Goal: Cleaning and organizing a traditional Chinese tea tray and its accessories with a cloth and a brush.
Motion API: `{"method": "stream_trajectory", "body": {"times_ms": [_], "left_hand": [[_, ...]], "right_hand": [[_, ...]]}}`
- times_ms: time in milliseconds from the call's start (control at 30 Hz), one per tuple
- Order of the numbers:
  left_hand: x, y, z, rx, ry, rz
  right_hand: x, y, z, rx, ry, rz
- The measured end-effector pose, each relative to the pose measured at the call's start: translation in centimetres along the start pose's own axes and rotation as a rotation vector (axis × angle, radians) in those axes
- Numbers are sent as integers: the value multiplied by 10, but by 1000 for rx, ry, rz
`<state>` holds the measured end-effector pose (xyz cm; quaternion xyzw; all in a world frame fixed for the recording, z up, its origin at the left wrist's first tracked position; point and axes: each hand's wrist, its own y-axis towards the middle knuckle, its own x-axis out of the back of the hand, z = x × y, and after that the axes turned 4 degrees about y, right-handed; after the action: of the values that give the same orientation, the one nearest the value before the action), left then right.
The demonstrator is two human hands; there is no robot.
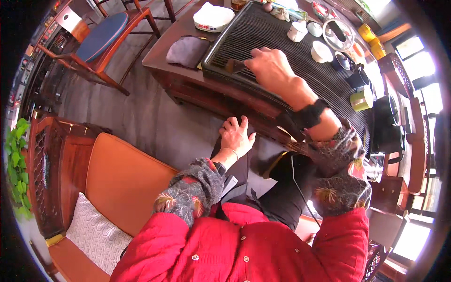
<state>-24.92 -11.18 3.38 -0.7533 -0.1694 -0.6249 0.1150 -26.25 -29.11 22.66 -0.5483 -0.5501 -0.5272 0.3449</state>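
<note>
My right hand (271, 67) reaches over the near left corner of a black slatted tea tray (277, 51). Its fingers are closed round a small brown tool that looks like a tea brush (233, 66), whose end is at the slats; whether it touches them I cannot tell. My left hand (236, 137) lies with spread fingers over my left knee, holding nothing. Left of the tray, a folded grey-purple cloth (188, 50) lies on the dark wooden table (157, 55).
A white angular dish (213, 18) stands beyond the cloth. On the tray are a white lidded cup (297, 31), a white bowl (321, 51) and a glass lid (338, 35). A green mug (361, 100) and black kettle (387, 112) stand right. An orange-cushioned bench (127, 164) is left.
</note>
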Motion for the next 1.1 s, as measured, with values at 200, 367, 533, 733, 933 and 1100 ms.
{"method": "stream_trajectory", "body": {"times_ms": [200, 367, 533, 733, 933, 1100], "left_hand": [[-4, 2, -4, -22, -25, 41], [-3, 3, -19, -78, 4, -9], [-1, 4, -44, -153, 60, -7], [-9, 2, -75, -242, 99, 55], [-22, 0, -107, -344, 117, 85], [-25, 4, -108, -418, 79, 137]], "right_hand": [[18, -83, -20, -140, 29, 21], [34, -180, -47, -257, 88, 3], [40, -291, -79, -424, 194, -23], [62, -388, -103, -643, 116, -95], [61, -429, -120, -898, 158, -115], [53, -402, -117, -1217, 461, -410]]}}
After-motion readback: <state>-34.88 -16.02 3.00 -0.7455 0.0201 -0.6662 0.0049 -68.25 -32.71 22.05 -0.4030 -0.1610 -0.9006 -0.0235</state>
